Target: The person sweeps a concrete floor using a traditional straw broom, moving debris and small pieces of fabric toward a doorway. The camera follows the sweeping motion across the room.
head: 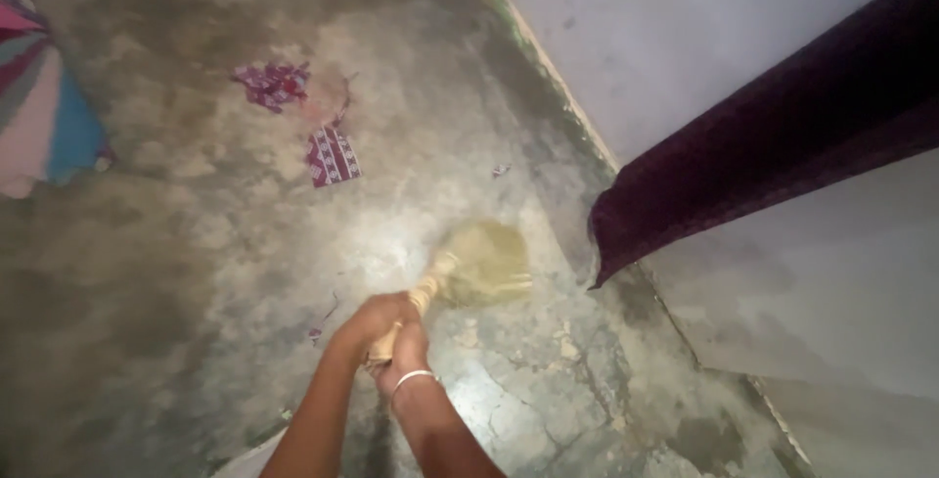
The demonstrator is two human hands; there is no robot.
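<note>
Bare concrete floor (196,273), grey and blotchy, cracked toward the lower right. Lying on it: a crumpled red patterned cloth scrap (272,84), a second flat red scrap (333,157) just below it, a tiny bit of litter (500,171) near the wall, and small dark shreds (321,326) close to the middle. Bristles of a straw broom (479,265) resting against it.

Floor (196,273) was bare mottled concrete, rough with a dull sheen, broom (474,265) looked like dry straw, blurred so perhaps grass, handle bound in pale fibre, scraps (331,157) were printed cloth, curtain (782,126) dark matt fabric, bangle (411,378) shiny metal.
</note>
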